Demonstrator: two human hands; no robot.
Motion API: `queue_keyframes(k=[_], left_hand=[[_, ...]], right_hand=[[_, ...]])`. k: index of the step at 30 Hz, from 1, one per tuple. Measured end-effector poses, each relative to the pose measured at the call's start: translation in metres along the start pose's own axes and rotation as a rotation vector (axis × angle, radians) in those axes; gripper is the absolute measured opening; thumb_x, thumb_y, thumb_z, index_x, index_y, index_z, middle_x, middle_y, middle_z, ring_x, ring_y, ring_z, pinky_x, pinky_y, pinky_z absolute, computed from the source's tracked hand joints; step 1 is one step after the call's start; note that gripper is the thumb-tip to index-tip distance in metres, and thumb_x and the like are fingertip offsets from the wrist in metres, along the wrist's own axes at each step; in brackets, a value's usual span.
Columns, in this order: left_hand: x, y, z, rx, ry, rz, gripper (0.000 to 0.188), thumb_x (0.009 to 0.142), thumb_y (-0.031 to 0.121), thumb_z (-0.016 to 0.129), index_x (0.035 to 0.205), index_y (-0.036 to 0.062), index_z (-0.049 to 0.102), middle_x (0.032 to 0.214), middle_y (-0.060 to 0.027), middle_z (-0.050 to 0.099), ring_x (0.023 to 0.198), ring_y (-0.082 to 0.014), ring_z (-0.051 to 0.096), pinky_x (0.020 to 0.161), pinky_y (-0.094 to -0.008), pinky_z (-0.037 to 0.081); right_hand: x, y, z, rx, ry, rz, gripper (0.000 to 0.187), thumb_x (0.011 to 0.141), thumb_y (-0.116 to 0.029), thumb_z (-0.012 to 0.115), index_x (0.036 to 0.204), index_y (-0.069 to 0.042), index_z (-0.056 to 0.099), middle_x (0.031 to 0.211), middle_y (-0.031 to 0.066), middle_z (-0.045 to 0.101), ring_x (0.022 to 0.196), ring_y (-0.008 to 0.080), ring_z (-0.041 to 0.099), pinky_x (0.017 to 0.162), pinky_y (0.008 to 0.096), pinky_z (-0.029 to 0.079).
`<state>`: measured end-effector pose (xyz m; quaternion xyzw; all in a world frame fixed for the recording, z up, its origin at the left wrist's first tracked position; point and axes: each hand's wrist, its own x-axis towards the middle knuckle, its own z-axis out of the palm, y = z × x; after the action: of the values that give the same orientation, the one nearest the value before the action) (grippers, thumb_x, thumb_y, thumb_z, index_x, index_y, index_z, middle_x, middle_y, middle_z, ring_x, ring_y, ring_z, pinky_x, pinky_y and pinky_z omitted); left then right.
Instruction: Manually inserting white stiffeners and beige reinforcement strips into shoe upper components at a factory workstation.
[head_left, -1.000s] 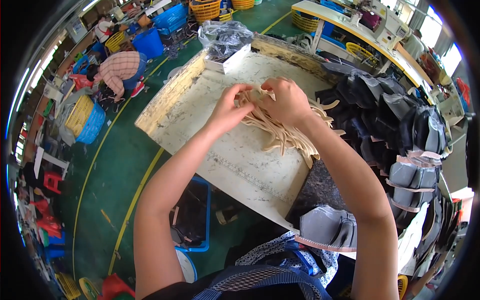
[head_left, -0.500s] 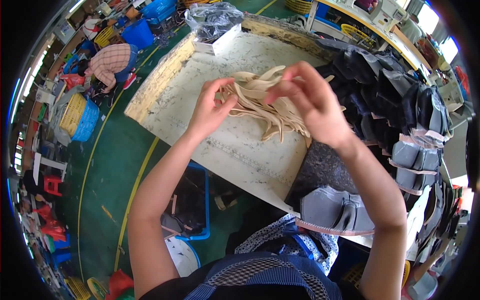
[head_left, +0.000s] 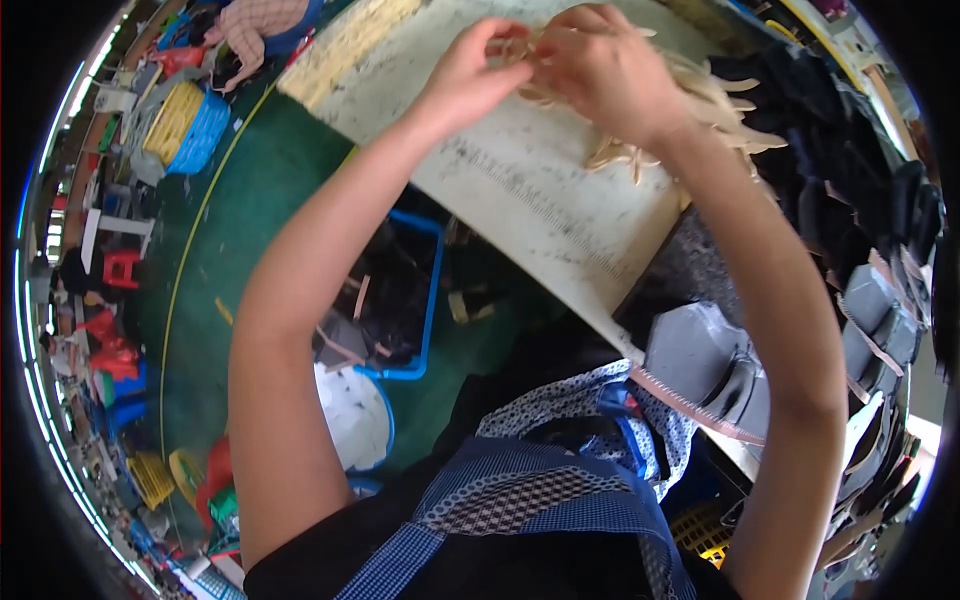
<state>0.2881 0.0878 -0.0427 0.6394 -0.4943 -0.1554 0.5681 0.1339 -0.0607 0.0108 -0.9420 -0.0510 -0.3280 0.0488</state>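
Observation:
My left hand [head_left: 472, 78] and my right hand [head_left: 608, 80] meet over the far part of a pale work table [head_left: 530, 190]. The fingers of both are curled and nearly touch at the tips; whatever is pinched there is hidden and slightly blurred. Beneath and behind my right hand lies a loose heap of cream-coloured strips [head_left: 715, 100], partly covered by that hand and wrist. A few cream strip ends also show just under the fingertips.
Grey padded pieces with pinkish edging [head_left: 695, 350] lie at the table's near right corner. Dark pieces [head_left: 800, 125] are heaped along the right. Below the table stands a blue-rimmed bin [head_left: 432, 290] with dark scraps. Another person [head_left: 255, 35] bends at the far left.
My hands have come together, the right one moving left toward the left one. The whole view has shifted, so the table and strips sit higher in the picture.

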Motion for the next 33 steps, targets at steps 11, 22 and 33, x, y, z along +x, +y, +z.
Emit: queue_keyframes(k=[11,22,33], left_hand=[[-0.015,0.034,-0.022,0.357,-0.152,-0.014,0.034,0.096,0.003,0.068,0.13,0.0021,0.061,0.123,-0.0097,0.067,0.116,-0.0213,0.067,0.092,-0.0351,0.058],[-0.034,0.042,0.005,0.748,0.247,0.46,0.058,0.09,0.0,0.071,0.145,0.007,0.057,0.147,-0.0191,0.053,0.142,-0.0357,0.047,0.119,-0.0454,0.038],[-0.122,0.194,0.22,-0.462,-1.343,-0.243,0.025,0.105,0.023,0.07,0.117,0.0021,0.066,0.093,-0.0061,0.073,0.079,-0.0113,0.071,0.063,-0.0264,0.056]], right_hand=[[-0.005,-0.005,0.011,0.094,0.071,0.43,0.026,0.084,-0.027,0.082,0.077,-0.003,0.076,0.088,0.0236,0.071,0.082,0.0387,0.069,0.078,0.0425,0.056],[-0.124,-0.057,-0.213,0.799,0.31,0.849,0.033,0.112,-0.025,0.054,0.111,0.003,0.069,0.065,-0.004,0.042,0.062,0.0092,0.04,0.062,0.0259,0.034],[-0.258,-0.183,-0.284,0.928,-0.201,1.419,0.045,0.1,0.004,0.065,0.14,0.001,0.043,0.093,0.012,0.072,0.083,0.0169,0.072,0.075,0.0324,0.057]])
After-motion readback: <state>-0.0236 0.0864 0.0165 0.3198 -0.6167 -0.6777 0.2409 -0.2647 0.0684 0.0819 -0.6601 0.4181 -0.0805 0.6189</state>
